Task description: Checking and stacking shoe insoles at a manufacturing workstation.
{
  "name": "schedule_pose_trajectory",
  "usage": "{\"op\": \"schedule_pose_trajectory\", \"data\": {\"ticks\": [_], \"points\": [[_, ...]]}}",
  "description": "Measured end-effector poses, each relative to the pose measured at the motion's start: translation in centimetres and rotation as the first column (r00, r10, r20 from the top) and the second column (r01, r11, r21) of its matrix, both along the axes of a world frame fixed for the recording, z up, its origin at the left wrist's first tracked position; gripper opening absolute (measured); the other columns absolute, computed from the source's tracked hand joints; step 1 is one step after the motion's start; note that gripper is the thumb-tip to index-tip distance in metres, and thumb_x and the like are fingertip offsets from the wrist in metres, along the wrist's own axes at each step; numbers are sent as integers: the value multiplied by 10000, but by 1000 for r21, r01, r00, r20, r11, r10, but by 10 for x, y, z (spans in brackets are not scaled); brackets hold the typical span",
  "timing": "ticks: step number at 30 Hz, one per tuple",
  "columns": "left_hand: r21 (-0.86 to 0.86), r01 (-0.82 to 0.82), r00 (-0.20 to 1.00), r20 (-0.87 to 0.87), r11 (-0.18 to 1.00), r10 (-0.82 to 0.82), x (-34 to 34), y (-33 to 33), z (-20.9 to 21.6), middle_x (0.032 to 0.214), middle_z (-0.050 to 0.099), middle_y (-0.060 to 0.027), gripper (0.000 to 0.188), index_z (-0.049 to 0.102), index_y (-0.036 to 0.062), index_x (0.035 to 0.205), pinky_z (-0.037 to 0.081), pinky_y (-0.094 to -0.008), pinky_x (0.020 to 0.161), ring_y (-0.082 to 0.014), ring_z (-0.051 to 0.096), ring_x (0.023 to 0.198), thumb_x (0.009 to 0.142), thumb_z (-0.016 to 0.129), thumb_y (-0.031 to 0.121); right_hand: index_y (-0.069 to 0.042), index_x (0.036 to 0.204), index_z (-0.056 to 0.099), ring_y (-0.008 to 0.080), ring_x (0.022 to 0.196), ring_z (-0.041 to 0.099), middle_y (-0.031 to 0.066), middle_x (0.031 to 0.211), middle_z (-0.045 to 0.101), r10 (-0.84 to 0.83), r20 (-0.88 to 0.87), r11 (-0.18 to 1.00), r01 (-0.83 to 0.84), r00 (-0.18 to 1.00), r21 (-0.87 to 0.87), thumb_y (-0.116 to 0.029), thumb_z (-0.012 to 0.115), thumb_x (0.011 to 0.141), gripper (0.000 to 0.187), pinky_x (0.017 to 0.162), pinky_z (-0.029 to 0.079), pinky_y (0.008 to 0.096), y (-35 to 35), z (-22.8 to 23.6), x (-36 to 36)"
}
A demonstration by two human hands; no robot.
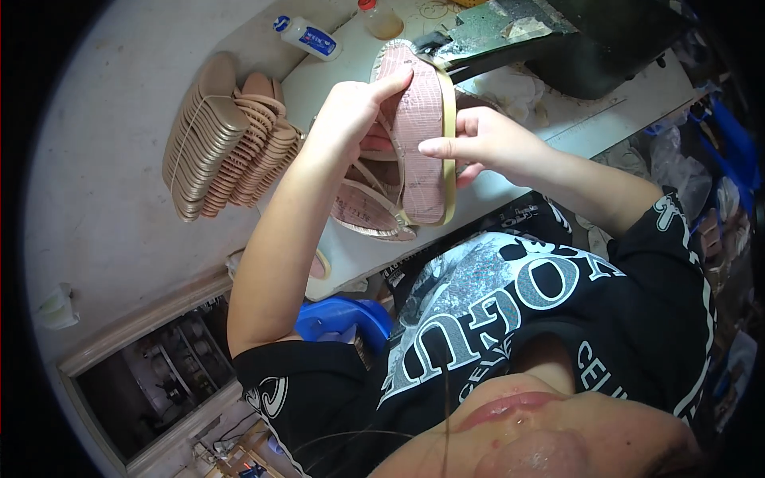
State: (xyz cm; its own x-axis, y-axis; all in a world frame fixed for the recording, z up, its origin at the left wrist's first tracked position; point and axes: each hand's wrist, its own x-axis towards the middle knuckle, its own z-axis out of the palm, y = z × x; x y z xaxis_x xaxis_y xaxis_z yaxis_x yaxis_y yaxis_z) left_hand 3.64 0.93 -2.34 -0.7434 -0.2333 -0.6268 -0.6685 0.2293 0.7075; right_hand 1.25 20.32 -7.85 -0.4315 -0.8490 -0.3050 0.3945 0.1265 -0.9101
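Observation:
A pink shoe sole piece point(421, 135) with a pale yellow band point(449, 143) along its right edge is held up over the table by both hands. My left hand point(356, 115) grips its upper left side, thumb lying on the pink face and fingers behind. At the right edge my right hand point(486, 143) pinches it, thumb on the face and the other fingers partly hidden behind the yellow band. Below and left of it, a second pink sole piece point(358, 209) with a gathered light rim lies on the table, partly covered.
Left of my arm stands a tied bundle of tan insoles point(203, 143). A white bottle with a blue cap point(309, 38) and a red-capped jar of amber liquid point(382, 22) are at the back. A green machine point(510, 32) rises beyond the sole. A blue bin point(343, 319) sits below the table.

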Motion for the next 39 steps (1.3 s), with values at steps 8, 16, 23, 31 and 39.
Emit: {"op": "schedule_pose_trajectory", "data": {"ticks": [8,16,23,31,39], "points": [[88,-19,1000,8,996,18,-2,2,8,671,649,-126,518,653,-35,816,523,-224,497,-155,635,540,770,691,479,-25,955,664,60,722,616,28,852,670,-111,-5,993,111,994,-41,-295,665,849,290,626,477,187,1,-28,-33],[54,-145,978,-141,988,151,-3,-4,-5,581,588,-26,386,562,45,667,472,-201,440,-90,562,467,668,828,325,40,903,656,93,678,626,86,822,669,-204,116,947,226,972,-228,-220,644,860,264,631,509,229,-8,-21,-45],[98,-175,967,-168,980,189,-14,-18,-13,584,591,-33,392,567,26,718,469,-205,429,-93,569,469,680,822,322,7,960,640,115,629,653,88,786,678,13,266,1000,-14,964,4,-304,652,846,332,554,524,222,26,1,-2],[41,-92,994,-53,995,94,-37,-50,-14,598,602,-52,511,570,39,741,479,-237,452,-127,584,490,646,804,482,36,961,631,139,570,650,126,738,674,-276,259,915,335,926,-223,-221,581,888,272,539,525,218,-2,-6,1],[-658,239,906,-115,714,-408,-74,-92,-13,1126,595,-154,769,582,-34,1099,431,-321,914,-209,559,1045,700,700,613,31,914,640,147,607,658,129,773,670,-337,280,881,406,899,-241,-251,575,884,290,579,540,234,-33,-12,-13]]}}
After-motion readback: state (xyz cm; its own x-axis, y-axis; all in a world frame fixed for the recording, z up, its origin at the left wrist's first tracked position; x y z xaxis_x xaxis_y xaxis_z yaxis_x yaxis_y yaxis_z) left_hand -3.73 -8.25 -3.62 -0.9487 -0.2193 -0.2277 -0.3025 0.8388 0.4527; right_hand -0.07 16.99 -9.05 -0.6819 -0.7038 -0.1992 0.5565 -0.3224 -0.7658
